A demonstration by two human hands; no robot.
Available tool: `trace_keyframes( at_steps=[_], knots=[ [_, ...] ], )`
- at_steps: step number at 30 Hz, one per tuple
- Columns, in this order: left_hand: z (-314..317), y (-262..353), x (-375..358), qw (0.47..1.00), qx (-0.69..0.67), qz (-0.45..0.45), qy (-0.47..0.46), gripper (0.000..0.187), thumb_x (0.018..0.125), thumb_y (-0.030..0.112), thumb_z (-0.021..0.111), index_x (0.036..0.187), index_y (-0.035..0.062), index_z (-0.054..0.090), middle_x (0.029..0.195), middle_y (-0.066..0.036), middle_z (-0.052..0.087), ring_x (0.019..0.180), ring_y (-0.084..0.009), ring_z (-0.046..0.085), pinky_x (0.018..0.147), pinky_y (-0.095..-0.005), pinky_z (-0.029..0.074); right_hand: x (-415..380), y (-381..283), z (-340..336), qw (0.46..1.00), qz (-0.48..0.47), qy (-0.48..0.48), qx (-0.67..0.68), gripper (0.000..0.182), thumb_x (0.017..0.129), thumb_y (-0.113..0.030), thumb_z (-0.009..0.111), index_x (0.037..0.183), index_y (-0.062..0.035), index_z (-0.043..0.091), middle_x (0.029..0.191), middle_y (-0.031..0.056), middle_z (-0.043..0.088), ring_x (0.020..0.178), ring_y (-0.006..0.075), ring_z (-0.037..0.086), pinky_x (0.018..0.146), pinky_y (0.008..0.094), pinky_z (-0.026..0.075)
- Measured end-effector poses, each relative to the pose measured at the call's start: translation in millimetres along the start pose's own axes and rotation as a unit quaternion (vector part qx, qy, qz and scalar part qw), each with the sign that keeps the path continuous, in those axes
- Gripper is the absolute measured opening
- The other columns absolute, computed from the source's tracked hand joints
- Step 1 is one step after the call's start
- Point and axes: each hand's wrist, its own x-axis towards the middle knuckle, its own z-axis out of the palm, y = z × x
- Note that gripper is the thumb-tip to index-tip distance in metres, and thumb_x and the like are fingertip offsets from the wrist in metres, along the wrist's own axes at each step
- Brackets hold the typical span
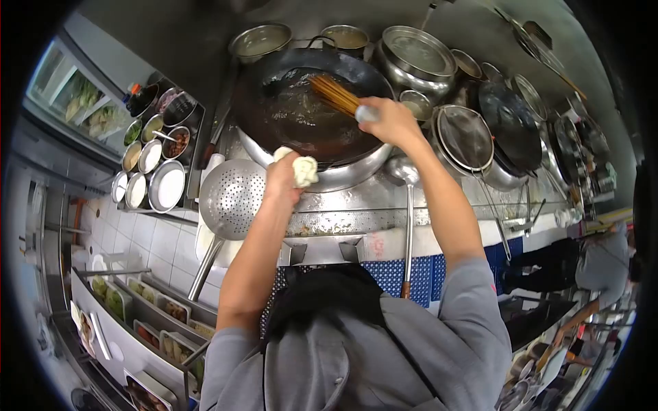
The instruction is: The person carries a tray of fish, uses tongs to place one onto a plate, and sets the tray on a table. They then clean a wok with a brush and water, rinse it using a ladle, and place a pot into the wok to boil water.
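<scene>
A large dark wok (250,116) with brown-tinted liquid in it sits on the range in front of me. My right hand (392,123) is closed round the pale bound end of a bamboo wok brush (334,94). The brush's bristles reach over the wok's inside, toward its middle. At the wok's near left rim, my left hand (281,177) is closed on a bunched white cloth (303,171). Just left of that hand lies a perforated strainer (235,195), its handle pointing toward me.
A ladle (409,219) lies on the steel counter, right of the wok. Round mesh strainers (465,137) rest over a pot farther right. Lidded pots (418,51) stand behind. Seasoning bowls (166,185) fill a shelf at left. Another person (600,264) stands at far right.
</scene>
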Motion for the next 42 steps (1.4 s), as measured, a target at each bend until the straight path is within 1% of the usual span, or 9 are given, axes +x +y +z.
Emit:
trace_keyframes(
  at_steps=[3,4,7,11,14,20,34,37,42],
  knots=[
    [-22,23,-18,1.000,0.004,0.002,-0.027,0.009,0.094,0.012,0.053,0.093,0.0034,0.058,0.077,-0.012,0.066,0.059,-0.0248,0.067,0.046,-0.0399,0.058,-79,35,-26,0.993,0.065,0.078,0.063,0.059,0.071,-0.031,0.076,0.128,-0.0180,0.066,0.106,0.0210,0.071,0.101,0.0366,0.067,0.093,0.0409,0.051],
    [-31,30,-19,0.998,0.029,0.001,-0.056,0.010,0.093,0.014,0.054,0.090,0.0053,0.057,0.073,-0.010,0.065,0.057,-0.0234,0.067,0.045,-0.0390,0.057,-103,44,-33,0.986,0.104,0.072,0.106,0.061,0.071,-0.027,0.078,0.129,-0.0137,0.065,0.107,0.0184,0.072,0.098,0.0297,0.070,0.090,0.0360,0.052],
    [-40,44,-28,0.996,0.049,0.015,-0.068,0.007,0.090,0.016,0.056,0.088,0.0097,0.058,0.072,-0.007,0.065,0.056,-0.0208,0.065,0.042,-0.0365,0.055,-169,89,-18,0.949,0.082,0.178,0.246,0.059,0.075,-0.016,0.078,0.131,-0.0056,0.062,0.105,0.0128,0.073,0.090,0.0205,0.069,0.084,0.0308,0.052],
    [-37,62,-47,0.989,0.115,0.053,-0.070,0.006,0.085,0.014,0.059,0.083,0.0079,0.060,0.070,-0.008,0.065,0.053,-0.0208,0.064,0.040,-0.0341,0.053,-251,88,-13,0.883,0.170,0.194,0.393,0.057,0.079,-0.004,0.076,0.133,0.0014,0.059,0.102,0.0082,0.071,0.084,0.0123,0.065,0.074,0.0254,0.051],
    [-27,72,-56,0.981,0.149,0.117,-0.037,0.007,0.079,0.008,0.063,0.080,0.0014,0.063,0.071,-0.009,0.065,0.057,-0.0196,0.065,0.047,-0.0316,0.054,-293,89,2,0.846,0.201,0.208,0.447,0.057,0.082,-0.002,0.075,0.135,0.0017,0.056,0.098,0.0081,0.070,0.078,0.0081,0.063,0.067,0.0215,0.049],
    [-5,89,-63,0.947,0.261,0.187,0.001,0.013,0.077,0.008,0.065,0.082,-0.0041,0.065,0.073,-0.009,0.065,0.058,-0.0193,0.065,0.050,-0.0315,0.052,-332,92,22,0.839,0.224,0.232,0.438,0.055,0.082,-0.002,0.075,0.134,0.0024,0.057,0.094,0.0070,0.070,0.075,0.0077,0.062,0.066,0.0214,0.049],
    [32,113,-35,0.877,0.312,0.365,-0.014,0.012,0.079,0.006,0.062,0.085,-0.0039,0.066,0.074,-0.009,0.066,0.061,-0.0170,0.064,0.055,-0.0292,0.050,-345,90,25,0.831,0.213,0.295,0.421,0.055,0.084,-0.004,0.075,0.135,0.0050,0.055,0.101,0.0079,0.068,0.079,0.0080,0.061,0.069,0.0220,0.049],
    [32,116,-31,0.864,0.327,0.382,-0.006,0.022,0.069,0.009,0.067,0.085,-0.0068,0.067,0.076,-0.010,0.068,0.064,-0.0172,0.063,0.063,-0.0326,0.050,-346,90,25,0.829,0.207,0.305,0.420,0.056,0.084,-0.004,0.076,0.135,0.0049,0.055,0.102,0.0082,0.069,0.081,0.0081,0.061,0.070,0.0222,0.050],
    [15,108,-31,0.827,0.348,0.442,-0.005,0.028,0.068,0.010,0.067,0.089,-0.0084,0.066,0.078,-0.013,0.068,0.067,-0.0185,0.063,0.064,-0.0333,0.051,-346,88,30,0.829,0.198,0.321,0.414,0.057,0.084,-0.005,0.077,0.136,0.0046,0.054,0.105,0.0085,0.069,0.083,0.0081,0.061,0.072,0.0225,0.050]
  ],
)
